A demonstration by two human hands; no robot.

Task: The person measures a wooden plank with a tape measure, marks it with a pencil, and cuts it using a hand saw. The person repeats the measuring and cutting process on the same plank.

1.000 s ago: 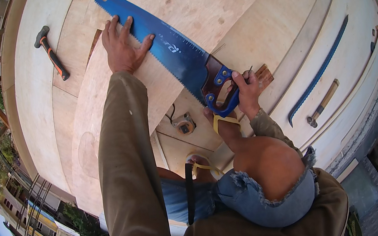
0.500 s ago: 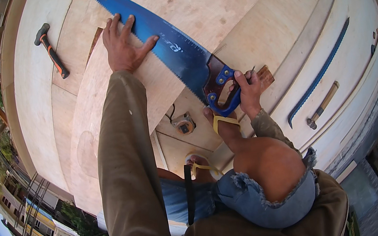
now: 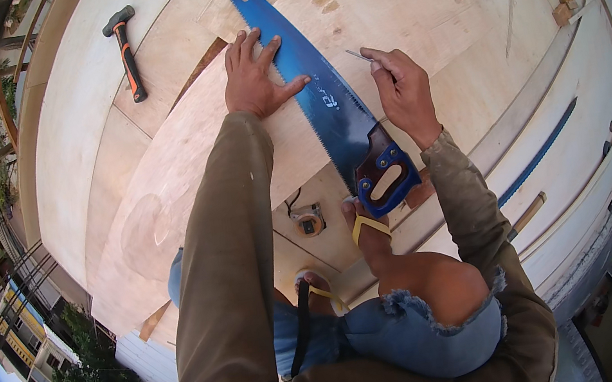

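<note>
Partly under spread left grip (image 3: pixel 255 80): blue saw (image 3: pixel 333 108); beside saw, right grip (image 3: pixel 403 89) pinching thin rod (image 3: pixel 358 55).

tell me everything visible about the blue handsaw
The handsaw has a glossy blue, metal-looking blade with a hole near its far tip, teeth along the left edge and ruler-like ticks along the right. Its handle, brown and blue, has a grip opening and round fixings. It lies slanted across a wooden sheet, handle nearest the person; the left hand touches the blade, no hand grips the handle.
</note>
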